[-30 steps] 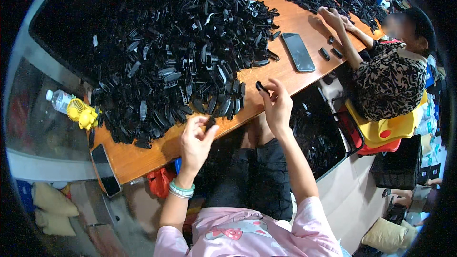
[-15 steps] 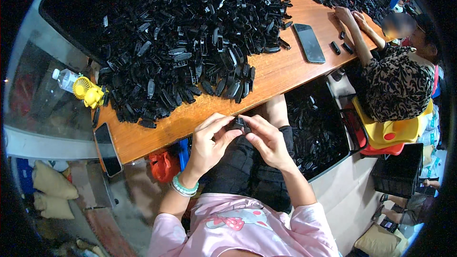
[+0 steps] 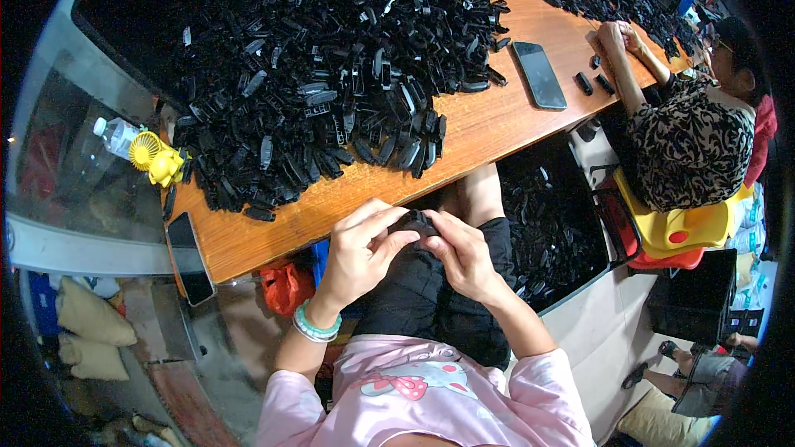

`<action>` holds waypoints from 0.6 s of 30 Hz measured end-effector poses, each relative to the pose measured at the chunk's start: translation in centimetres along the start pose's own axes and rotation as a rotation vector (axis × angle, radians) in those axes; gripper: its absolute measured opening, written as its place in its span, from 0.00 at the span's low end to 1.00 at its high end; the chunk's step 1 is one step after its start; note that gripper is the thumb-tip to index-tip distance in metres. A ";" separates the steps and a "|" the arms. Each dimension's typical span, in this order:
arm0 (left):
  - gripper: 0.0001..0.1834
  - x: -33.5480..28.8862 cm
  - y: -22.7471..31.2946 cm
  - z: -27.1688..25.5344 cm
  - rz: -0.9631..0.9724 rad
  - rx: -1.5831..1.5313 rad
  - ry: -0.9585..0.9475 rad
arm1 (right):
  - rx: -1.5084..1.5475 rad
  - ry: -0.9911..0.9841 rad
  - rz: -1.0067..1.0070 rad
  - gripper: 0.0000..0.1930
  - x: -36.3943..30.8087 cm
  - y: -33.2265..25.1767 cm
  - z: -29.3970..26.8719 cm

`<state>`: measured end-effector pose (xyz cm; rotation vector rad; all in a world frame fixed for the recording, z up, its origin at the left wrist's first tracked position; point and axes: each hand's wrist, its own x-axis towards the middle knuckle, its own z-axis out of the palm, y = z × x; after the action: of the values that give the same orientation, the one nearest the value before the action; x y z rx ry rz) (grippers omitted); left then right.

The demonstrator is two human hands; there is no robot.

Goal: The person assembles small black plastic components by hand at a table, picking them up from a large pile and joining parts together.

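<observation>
Between my two hands, just off the table's near edge, is a small black plastic part (image 3: 416,222). My left hand (image 3: 361,250) grips its left end with thumb and fingers, a beaded bracelet on that wrist. On the other end, my right hand (image 3: 460,253) pinches it the same way. Fingertips cover much of the part, so its exact kind is hard to make out. Beyond my hands, a large heap of similar black plastic parts (image 3: 331,91) covers the left of the wooden table (image 3: 489,128).
A phone (image 3: 539,74) lies on the table, another phone (image 3: 191,258) at its left corner by a yellow fan (image 3: 156,157) and a bottle (image 3: 118,136). Right of my legs stands a black bin (image 3: 551,240) of parts. A co-worker (image 3: 691,141) sits at the right.
My hands have drawn closer around the black part, and it has turned between my fingers. The co-worker's hands have come together and the head has lifted.
</observation>
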<state>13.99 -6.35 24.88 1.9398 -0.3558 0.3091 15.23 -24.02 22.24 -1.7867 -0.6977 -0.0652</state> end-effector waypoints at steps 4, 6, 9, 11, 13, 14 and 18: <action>0.12 -0.1 0.5 -0.1 -0.024 0.017 -0.052 | -0.171 -0.071 -0.098 0.19 0.0 -0.1 -0.1; 0.10 -0.5 -0.2 0.6 0.036 0.044 0.023 | -0.207 -0.047 -0.131 0.22 -0.1 0.1 0.3; 0.11 -1.0 -0.7 2.1 -0.132 -0.085 0.028 | -0.250 0.114 -0.137 0.25 0.2 0.1 1.2; 0.12 -1.1 -1.0 2.0 -0.148 -0.083 0.013 | -0.205 0.115 -0.111 0.24 0.0 0.2 1.3; 0.14 -1.2 -1.2 2.2 -0.201 -0.167 0.045 | 0.001 0.133 0.035 0.24 0.0 0.5 1.3; 0.14 -1.2 -1.0 2.0 -0.201 -0.165 0.045 | 0.155 0.142 0.148 0.24 0.0 0.9 1.2; 0.14 -1.2 -0.7 1.0 -0.287 -0.314 -0.071 | 0.327 0.177 0.157 0.16 -1.0 1.8 1.1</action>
<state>13.25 -6.89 23.45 1.6662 -0.1563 -0.0044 14.95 -23.76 19.93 -1.4945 -0.4128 -0.0032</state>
